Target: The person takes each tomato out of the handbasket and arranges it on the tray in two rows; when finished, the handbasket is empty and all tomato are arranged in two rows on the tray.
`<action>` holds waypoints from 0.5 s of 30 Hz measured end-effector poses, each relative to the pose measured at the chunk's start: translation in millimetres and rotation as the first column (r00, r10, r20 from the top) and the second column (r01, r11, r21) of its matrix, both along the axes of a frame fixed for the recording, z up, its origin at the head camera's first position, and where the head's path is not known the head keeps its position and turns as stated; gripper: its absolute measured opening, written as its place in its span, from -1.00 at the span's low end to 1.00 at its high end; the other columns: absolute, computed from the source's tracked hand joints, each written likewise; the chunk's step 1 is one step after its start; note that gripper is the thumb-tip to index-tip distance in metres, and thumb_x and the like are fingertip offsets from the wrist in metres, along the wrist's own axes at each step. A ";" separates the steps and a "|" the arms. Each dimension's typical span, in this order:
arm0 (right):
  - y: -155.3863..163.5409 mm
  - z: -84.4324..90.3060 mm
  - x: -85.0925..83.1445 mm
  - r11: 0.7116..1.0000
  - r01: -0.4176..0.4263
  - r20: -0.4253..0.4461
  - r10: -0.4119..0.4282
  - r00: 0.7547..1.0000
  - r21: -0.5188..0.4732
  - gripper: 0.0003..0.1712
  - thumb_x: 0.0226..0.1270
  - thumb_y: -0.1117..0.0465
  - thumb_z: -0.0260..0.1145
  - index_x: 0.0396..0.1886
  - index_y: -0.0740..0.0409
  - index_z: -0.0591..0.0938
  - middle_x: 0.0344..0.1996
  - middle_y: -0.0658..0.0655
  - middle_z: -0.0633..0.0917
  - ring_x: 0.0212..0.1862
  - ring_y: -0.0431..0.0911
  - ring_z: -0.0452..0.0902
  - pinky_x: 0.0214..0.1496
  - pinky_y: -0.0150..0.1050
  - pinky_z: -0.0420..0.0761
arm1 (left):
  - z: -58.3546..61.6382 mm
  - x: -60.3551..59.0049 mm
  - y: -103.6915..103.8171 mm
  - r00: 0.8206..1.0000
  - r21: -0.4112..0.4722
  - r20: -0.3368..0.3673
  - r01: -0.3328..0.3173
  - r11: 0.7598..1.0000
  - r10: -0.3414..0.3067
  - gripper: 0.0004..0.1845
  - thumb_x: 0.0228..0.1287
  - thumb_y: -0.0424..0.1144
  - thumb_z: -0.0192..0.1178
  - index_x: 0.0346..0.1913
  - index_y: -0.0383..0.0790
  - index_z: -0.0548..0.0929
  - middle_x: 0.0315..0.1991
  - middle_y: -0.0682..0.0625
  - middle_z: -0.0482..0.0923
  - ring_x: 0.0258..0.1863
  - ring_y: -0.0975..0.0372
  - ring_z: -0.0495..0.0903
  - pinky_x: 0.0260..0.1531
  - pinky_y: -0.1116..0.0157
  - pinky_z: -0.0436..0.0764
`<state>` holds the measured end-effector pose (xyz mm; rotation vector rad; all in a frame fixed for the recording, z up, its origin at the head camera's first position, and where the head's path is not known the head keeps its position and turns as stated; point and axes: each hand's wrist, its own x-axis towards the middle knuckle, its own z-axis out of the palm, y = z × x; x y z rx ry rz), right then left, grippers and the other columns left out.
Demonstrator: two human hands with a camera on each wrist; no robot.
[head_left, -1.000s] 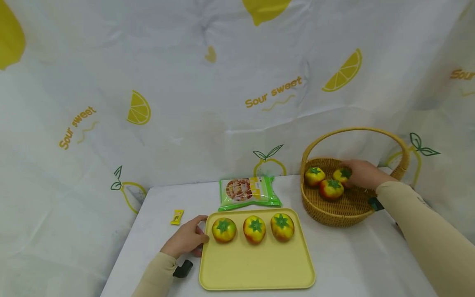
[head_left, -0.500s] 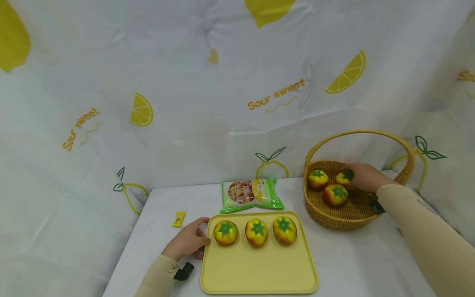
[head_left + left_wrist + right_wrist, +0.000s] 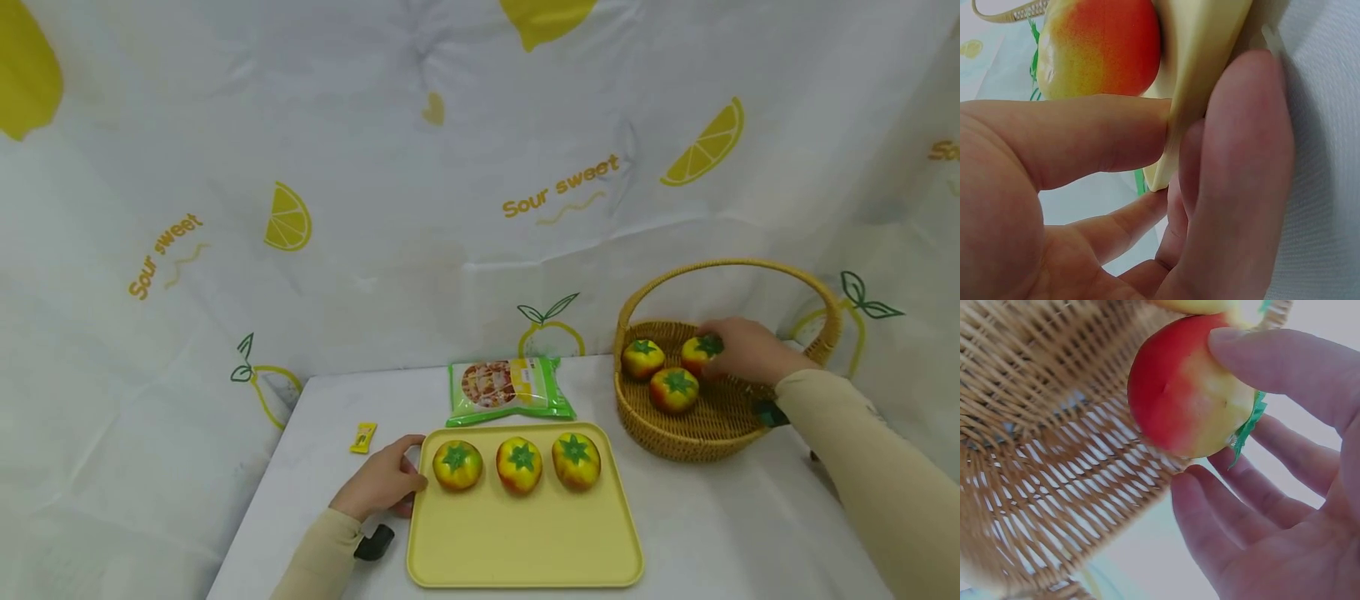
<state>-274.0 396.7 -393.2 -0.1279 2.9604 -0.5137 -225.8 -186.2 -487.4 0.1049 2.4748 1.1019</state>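
My left hand (image 3: 381, 479) pinches the left edge of the pale yellow tray (image 3: 525, 542). In the left wrist view, the thumb meets the rim and other fingers curl against the tray's outer side. Along the tray's far side, three red-and-yellow persimmons (image 3: 519, 465) sit in a row, green calyxes up. Inside the wicker basket (image 3: 697, 447), my right hand (image 3: 753, 352) grips a persimmon (image 3: 1191, 387) between thumb and fingers, its calyx turned toward the palm. Two other persimmons (image 3: 673, 390) lie to the left of it in the basket.
A green-and-white food packet (image 3: 510, 390) lies behind the tray. Left of the tray is a small yellow wrapped candy (image 3: 363, 437). The basket's tall handle (image 3: 727, 264) arches over its opening. A lemon-print cloth (image 3: 390, 292) hangs behind the white table.
My right hand's persimmon has shifted slightly right, away from the front persimmon in the basket. The left hand keeps its hold on the tray. The head view has shifted a little.
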 end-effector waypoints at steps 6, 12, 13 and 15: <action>-11.1 14.5 13.6 1.000 0.000 -0.039 0.000 0.999 -0.005 -0.18 0.33 0.13 0.54 0.45 0.48 0.49 0.34 0.69 0.49 0.34 0.61 0.40 0.35 0.56 0.46 | -1.8 -0.6 -0.7 1.000 -0.003 -0.001 -0.002 1.000 0.002 -0.20 0.29 -0.29 0.40 0.59 -0.12 0.40 -0.20 -0.11 0.60 -0.45 0.14 0.67 -0.50 0.26 0.79; -21.2 22.3 32.2 1.000 -0.016 -0.079 0.016 0.997 -0.001 -0.17 0.35 0.06 0.56 0.44 0.45 0.51 0.33 0.67 0.50 0.33 0.58 0.41 0.32 0.56 0.49 | -2.5 -0.9 0.2 1.000 -0.004 -0.006 -0.004 1.000 0.004 -0.22 0.30 -0.29 0.39 0.59 -0.10 0.41 -0.19 -0.11 0.60 -0.47 0.14 0.68 -0.50 0.26 0.79; -23.6 23.2 35.5 1.000 -0.020 -0.085 0.019 0.996 -0.003 -0.17 0.35 0.05 0.56 0.44 0.45 0.50 0.33 0.66 0.50 0.33 0.57 0.42 0.31 0.56 0.49 | -1.8 -0.4 0.1 1.000 -0.005 -0.009 -0.005 1.000 0.005 -0.22 0.30 -0.29 0.39 0.59 -0.10 0.41 -0.19 -0.11 0.60 -0.47 0.14 0.68 -0.50 0.26 0.79; -30.0 24.9 42.6 0.999 -0.033 -0.101 0.032 0.994 -0.007 -0.18 0.35 0.06 0.56 0.44 0.45 0.50 0.34 0.64 0.52 0.32 0.54 0.45 0.32 0.55 0.50 | -0.5 0.7 0.1 1.000 -0.003 -0.013 -0.006 1.000 0.006 -0.22 0.30 -0.30 0.39 0.59 -0.10 0.42 -0.19 -0.11 0.60 -0.46 0.14 0.67 -0.50 0.25 0.79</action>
